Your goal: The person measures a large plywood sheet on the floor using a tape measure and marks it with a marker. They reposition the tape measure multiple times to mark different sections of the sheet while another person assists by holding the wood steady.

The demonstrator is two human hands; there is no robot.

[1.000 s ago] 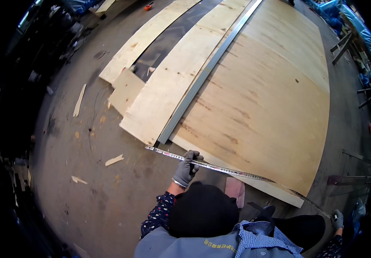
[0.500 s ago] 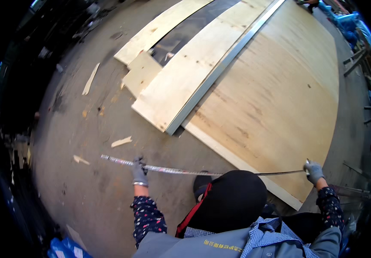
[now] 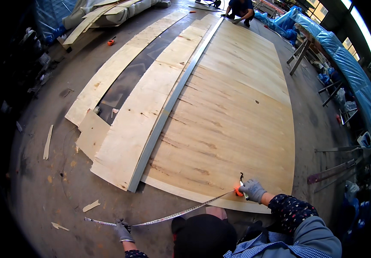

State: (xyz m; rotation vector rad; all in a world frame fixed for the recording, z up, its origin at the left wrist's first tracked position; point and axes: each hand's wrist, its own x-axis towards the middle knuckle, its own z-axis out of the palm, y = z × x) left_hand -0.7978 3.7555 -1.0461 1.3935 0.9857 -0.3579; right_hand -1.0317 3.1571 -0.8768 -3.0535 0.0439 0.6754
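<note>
In a grey glove, my left hand (image 3: pixel 124 230) is closed on the metal tape (image 3: pixel 168 218) close to its free end. The tape sags slightly as it runs across to my right hand (image 3: pixel 253 190), also gloved. That hand grips an orange tape measure (image 3: pixel 238 191) together with a slim white item I cannot identify; a black strap hangs off them. My right hand is over the near edge of a large plywood sheet (image 3: pixel 220 129). A long straight metal bar (image 3: pixel 166 114) lies along the left side of this sheet, on the plywood.
Left of the bar are a plywood strip (image 3: pixel 129 114), a smaller offcut (image 3: pixel 93 133) and another long strip (image 3: pixel 108 73). Wood slivers (image 3: pixel 48 142) lie on the concrete floor. Another orange tape measure (image 3: pixel 111 41) lies farther back. A person (image 3: pixel 240 10) crouches at the bar's far end.
The view has tilted up, showing the far end and the crouching person. My right hand has come leftward over the sheet's near edge, and the hands are closer together.
</note>
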